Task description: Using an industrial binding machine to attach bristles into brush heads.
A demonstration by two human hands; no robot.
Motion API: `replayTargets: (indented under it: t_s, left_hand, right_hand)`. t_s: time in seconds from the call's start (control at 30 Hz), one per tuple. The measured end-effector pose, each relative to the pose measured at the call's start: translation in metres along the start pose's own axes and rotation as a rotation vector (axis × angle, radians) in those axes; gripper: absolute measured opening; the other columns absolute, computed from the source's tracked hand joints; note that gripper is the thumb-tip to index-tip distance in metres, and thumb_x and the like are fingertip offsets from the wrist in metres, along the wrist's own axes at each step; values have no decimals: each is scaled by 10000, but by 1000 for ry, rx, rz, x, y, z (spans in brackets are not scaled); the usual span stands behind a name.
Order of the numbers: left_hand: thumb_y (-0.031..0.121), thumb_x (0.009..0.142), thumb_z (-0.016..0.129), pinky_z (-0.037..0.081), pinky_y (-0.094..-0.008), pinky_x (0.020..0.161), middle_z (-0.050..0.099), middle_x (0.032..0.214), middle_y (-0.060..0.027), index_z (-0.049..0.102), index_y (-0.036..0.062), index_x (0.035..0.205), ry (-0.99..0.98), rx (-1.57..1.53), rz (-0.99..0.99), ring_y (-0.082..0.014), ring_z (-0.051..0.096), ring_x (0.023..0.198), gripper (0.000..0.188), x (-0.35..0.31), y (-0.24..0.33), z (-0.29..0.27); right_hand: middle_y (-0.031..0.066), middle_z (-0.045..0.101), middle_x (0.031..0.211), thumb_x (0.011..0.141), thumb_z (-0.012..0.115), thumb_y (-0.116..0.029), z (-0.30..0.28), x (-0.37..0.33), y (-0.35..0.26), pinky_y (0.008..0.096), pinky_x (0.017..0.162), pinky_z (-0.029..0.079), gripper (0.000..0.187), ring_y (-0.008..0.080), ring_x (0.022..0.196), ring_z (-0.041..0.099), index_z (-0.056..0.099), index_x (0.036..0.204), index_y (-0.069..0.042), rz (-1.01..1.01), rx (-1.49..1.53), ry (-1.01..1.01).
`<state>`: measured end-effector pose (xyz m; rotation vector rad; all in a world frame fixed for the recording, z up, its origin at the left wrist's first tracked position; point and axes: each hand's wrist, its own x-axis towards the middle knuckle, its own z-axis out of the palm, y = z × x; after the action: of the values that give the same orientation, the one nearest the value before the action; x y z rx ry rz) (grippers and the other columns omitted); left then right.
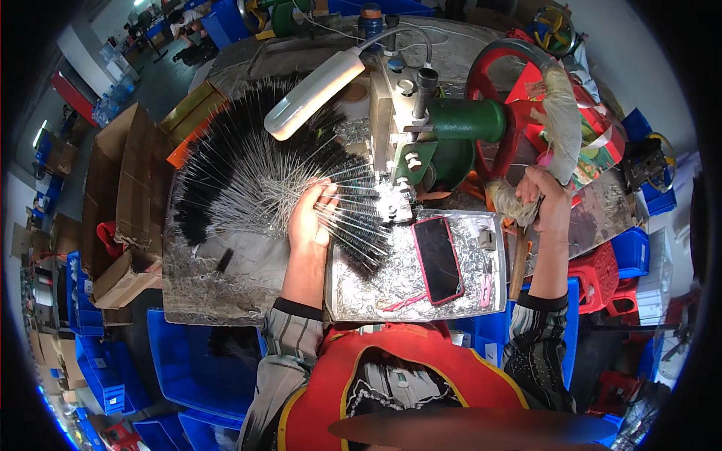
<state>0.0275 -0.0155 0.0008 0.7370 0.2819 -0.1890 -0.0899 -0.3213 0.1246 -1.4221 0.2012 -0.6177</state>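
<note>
My left hand (310, 214) is closed round the wire stems of several thin twisted-wire brushes (361, 225), whose dark bristled ends fan out toward the press. Beside and behind that hand spreads a large heap of wire brushes (248, 169), bare stems inward and black bristles outward. A green hand press (466, 120) stands to the right of the heap, its metal head brightly lit. My right hand (543, 197) grips the cloth-wrapped lower end of the press's red handwheel (514, 143). What exactly lies in the press jaws is lost in glare.
A white lamp (314, 94) hangs over the heap. Below the press sits a metal tray (361, 289) with a phone (438, 259) and metal scraps. Cardboard boxes (120, 195) stand left of the bench, a blue bin (199, 361) below it, red stools (594, 278) at right.
</note>
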Motion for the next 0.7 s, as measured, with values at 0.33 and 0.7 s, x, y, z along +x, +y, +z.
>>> replayTargets:
  t_s: [0.33, 0.7]
  left_hand:
    - [45, 781, 519, 469, -354, 773, 575, 922, -123, 463, 13, 1004, -10, 13, 5, -204, 568, 845, 232, 7, -4, -2]
    - [62, 798, 499, 466, -362, 780, 576, 919, -114, 483, 1, 994, 3, 13, 32, -206, 566, 854, 205, 5, -2, 5]
  right_hand:
    - [59, 428, 441, 687, 531, -33, -4, -3, 18, 298, 458, 389, 126, 164, 394, 433, 502, 570, 4, -26, 26, 47]
    - [33, 349, 420, 711, 503, -61, 2, 6, -15, 286, 458, 381, 245, 150, 388, 403, 419, 482, -52, 132, -76, -5]
